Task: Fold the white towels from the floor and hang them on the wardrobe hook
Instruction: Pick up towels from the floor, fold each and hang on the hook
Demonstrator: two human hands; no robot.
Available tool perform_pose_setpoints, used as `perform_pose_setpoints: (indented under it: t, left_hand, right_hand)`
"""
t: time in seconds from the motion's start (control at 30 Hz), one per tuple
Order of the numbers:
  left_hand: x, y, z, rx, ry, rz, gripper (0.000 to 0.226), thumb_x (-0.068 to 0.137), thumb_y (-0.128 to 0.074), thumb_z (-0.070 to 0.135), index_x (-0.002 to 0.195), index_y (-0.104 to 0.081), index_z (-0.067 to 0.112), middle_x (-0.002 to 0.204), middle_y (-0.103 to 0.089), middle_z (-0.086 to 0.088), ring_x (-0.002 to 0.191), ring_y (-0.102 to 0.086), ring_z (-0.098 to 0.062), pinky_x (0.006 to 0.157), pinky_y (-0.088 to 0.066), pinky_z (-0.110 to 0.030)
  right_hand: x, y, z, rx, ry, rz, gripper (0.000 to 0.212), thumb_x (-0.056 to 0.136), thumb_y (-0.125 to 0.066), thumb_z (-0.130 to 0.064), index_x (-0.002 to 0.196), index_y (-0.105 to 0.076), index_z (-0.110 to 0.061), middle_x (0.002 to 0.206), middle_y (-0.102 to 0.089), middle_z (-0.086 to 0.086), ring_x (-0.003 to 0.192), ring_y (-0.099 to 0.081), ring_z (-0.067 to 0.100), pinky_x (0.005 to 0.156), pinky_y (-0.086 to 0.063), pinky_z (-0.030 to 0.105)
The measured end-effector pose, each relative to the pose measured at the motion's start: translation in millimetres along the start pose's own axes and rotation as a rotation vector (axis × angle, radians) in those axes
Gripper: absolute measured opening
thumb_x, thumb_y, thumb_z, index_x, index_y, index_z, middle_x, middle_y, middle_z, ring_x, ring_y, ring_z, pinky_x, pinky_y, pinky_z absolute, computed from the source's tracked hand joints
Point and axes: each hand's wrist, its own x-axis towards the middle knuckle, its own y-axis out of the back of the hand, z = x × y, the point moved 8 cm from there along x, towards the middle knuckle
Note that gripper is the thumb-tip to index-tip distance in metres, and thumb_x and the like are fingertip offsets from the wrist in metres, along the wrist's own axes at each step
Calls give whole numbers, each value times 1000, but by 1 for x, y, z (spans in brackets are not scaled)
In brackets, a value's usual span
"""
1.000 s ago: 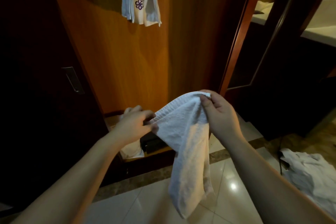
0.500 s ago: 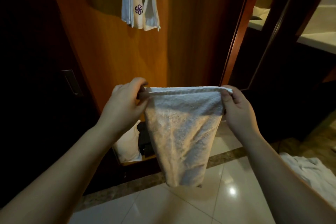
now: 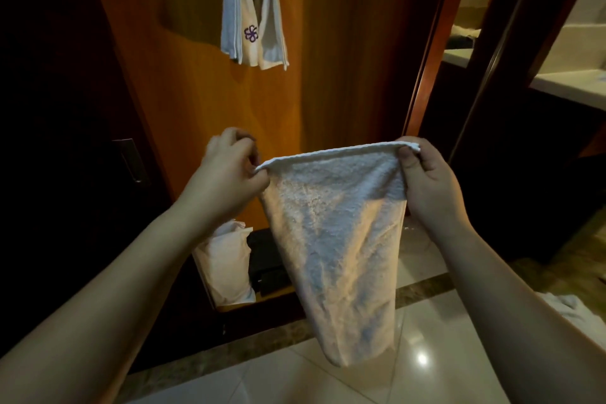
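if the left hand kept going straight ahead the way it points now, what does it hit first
Most likely the orange-brown wooden wardrobe panel directly behind the left hand, which pinches a top corner of the white terry towel. Nothing shows between them, though depth is unclear.

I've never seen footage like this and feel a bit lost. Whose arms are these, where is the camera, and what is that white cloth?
There is no machine here: a person wears a wide-angle camera on the head, so you look forward and down along their own bare arms. The left hand and the right hand each pinch one top corner of a white towel, stretching its upper edge so that the rest hangs down over the shiny tiled floor. Ahead stands a wooden wardrobe, where other white towels, one with a purple flower mark, already hang. At the far right, more white cloth lies crumpled on the floor.
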Motion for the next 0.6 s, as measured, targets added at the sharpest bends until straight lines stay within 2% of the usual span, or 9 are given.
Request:
perform_pose_setpoints:
  t: [0.07,0.13,0.23,0.3,0.37,0.4,0.47,0.53,0.6]
  left_hand:
    - [2,-4,-10,-364,88,-77,16,94,-64,30,84,-52,31,102,-64,5,94,-61,-19,70,-50,-43]
    - [2,5,-10,-617,88,16,19,95,-63,36,80,-53,42,79,-61,14,72,-58,-12,61,-48,-44]
    - [-1,26,1,-901,-15,269,18,91,-65,36,83,-56,50,74,-59,15,68,-56,-5,57,-46,-24]
    - [-5,29,7,-1123,0,380,13,89,-69,37,96,-59,42,80,-68,11,73,-64,-5,61,-51,-20]
    - [-5,10,9,-1342,133,242,35,82,-78,43,109,-63,26,98,-76,1,88,-74,-19,71,-60,-33]
    - [-5,-3,11,-1381,210,97,44,77,-81,46,111,-68,22,106,-76,-6,96,-74,-26,74,-61,-39]
    - [-9,-20,11,-1337,335,-136,48,73,-83,46,111,-75,17,110,-75,-14,99,-73,-33,75,-61,-42]
    - [-9,-22,3,-1314,368,-165,45,75,-78,45,108,-76,16,111,-75,-16,101,-73,-34,76,-61,-41]
    - [-7,-18,-1,-1353,353,-152,36,78,-73,47,103,-79,22,113,-74,-14,105,-72,-32,78,-61,-40]
  right_hand:
    - [3,2,-7,1,19,17,16,96,-44,-59,95,-60,-61,94,-64,-34,86,-61,-11,65,-43,5]
    - [5,4,-18,4,39,52,16,98,-42,-58,95,-57,-63,91,-62,-35,84,-60,-11,63,-43,4]
    - [9,10,-34,67,81,136,16,99,-42,-57,95,-56,-64,91,-61,-37,84,-59,-13,65,-45,6]
    - [12,10,-42,120,101,168,19,102,-43,-52,95,-57,-63,90,-62,-37,85,-59,-14,67,-45,5]
    - [14,9,-45,160,104,187,21,104,-42,-51,94,-59,-60,89,-63,-34,83,-60,-13,66,-45,5]
    - [15,8,-44,167,103,198,21,104,-42,-52,94,-59,-59,89,-63,-33,83,-60,-13,66,-45,5]
    - [16,6,-40,161,92,193,20,102,-42,-57,95,-60,-58,91,-64,-30,85,-61,-11,67,-47,7]
    - [16,2,-35,166,47,148,21,97,-43,-63,98,-63,-55,96,-67,-26,87,-63,-8,70,-50,13]
    - [16,-2,-27,225,-25,104,29,92,-48,-67,102,-67,-47,100,-71,-17,92,-68,2,76,-57,27]
